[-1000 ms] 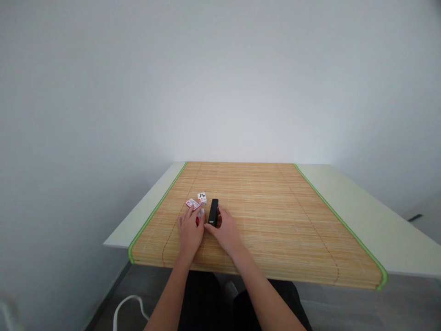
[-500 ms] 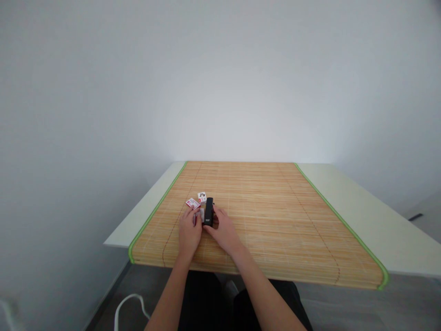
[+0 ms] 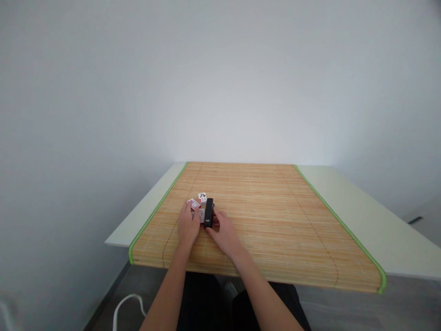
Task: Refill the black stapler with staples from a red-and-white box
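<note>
A slim black block (image 3: 208, 212) stands on the bamboo mat (image 3: 275, 220), gripped near its lower end by my right hand (image 3: 223, 232). My left hand (image 3: 188, 226) lies just left of it, fingers bent over small red-and-white packets (image 3: 194, 204) that it partly hides. A small white cube with dark marks (image 3: 202, 197) rests on the mat just beyond the fingers, apart from both hands.
The mat has green edging and covers most of a pale table (image 3: 372, 216) set against a white wall. A white cable (image 3: 126, 305) loops on the floor at the lower left. My dark-clothed lap shows below the table's near edge.
My right hand has shifted the black block left, up against the left hand. My left hand has slid forward over the red-and-white packets.
</note>
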Motion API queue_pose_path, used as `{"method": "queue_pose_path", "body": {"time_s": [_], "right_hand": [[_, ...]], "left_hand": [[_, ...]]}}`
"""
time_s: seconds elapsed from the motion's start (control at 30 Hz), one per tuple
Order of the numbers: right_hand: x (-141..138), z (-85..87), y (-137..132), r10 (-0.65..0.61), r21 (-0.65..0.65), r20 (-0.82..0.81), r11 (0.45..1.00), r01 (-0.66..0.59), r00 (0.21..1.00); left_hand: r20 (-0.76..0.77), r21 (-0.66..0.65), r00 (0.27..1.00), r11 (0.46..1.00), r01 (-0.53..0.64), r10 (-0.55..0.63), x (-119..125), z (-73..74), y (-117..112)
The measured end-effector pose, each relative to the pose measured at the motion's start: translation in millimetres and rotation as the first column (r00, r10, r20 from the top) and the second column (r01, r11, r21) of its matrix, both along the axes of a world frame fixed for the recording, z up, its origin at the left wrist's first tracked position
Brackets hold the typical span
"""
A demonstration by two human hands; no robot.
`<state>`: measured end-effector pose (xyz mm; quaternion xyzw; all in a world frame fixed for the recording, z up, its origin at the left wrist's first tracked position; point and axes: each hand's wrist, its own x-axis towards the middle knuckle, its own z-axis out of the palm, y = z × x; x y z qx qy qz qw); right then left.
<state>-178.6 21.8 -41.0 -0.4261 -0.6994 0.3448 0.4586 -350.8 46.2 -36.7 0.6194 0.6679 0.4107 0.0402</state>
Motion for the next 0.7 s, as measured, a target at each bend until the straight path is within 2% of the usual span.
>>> {"method": "queue_pose_path", "body": {"time_s": [0.1, 0.3, 0.53, 0.7], "right_hand": [[5.4, 2.9, -4.8, -0.013, 0.007, 0.016, 1.000, 0.013, 1.000], [11.8, 7.8, -8.9, -0.004, 0.008, 0.012, 1.000, 0.004, 1.000], [36.4, 6.5, -15.6, 0.013, 0.007, 0.069, 1.000, -0.013, 0.998], [46.8, 15.9, -22.6, 0.035, 0.080, 0.188, 0.996, -0.050, 0.982]], "left_hand": [[0.001, -0.031, 1.000, 0.999, 0.008, -0.008, 3.3, -4.6, 7.5], [-0.006, -0.060, 0.995, 0.993, 0.100, -0.101, 6.6, -13.9, 10.4], [0.047, 0.006, 0.996, 0.997, 0.076, -0.077, 7.8, -2.7, 5.1], [0.023, 0.005, 0.993, 0.993, 0.115, -0.115, 11.9, 1.7, 10.9]]}}
